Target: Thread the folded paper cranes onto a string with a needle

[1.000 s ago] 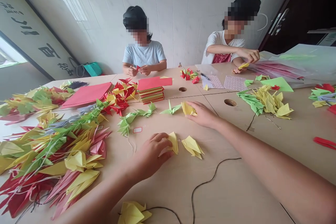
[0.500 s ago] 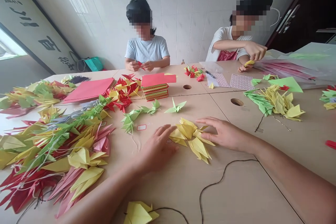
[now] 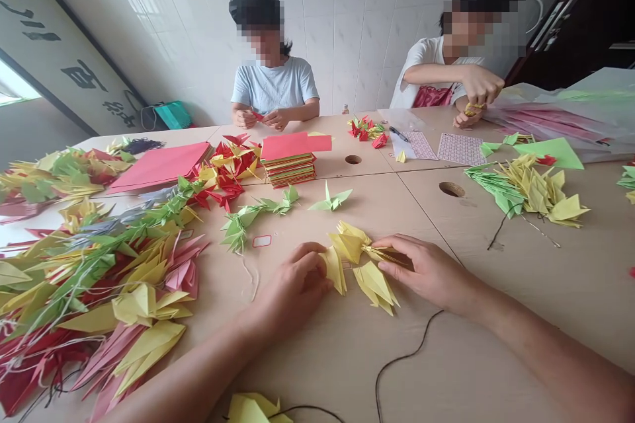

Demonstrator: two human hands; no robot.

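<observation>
Thin black thread (image 3: 376,386) trails nearest across the pale wooden desk (image 3: 317,363). Mid-desk, left hand (image 3: 297,281) curls against a pointed yellow folded-paper piece (image 3: 335,269), grip unclear; right hand (image 3: 427,271) pinches a slim yellow folded-paper piece (image 3: 380,252). Probably light, crisp, easily creased: best pinched along folds. Beyond sits a pale-green folded-paper bird (image 3: 330,201).

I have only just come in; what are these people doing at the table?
Three people are handling folded paper at a table. Nearest, the right hand holds yellow folded paper between thumb and fingers, while the left hand touches yellow paper opposite. A yellow origami piece lies between them. Across, a person in light blue holds red paper; another in white holds something yellow. A green paper crane rests nearby.
</observation>
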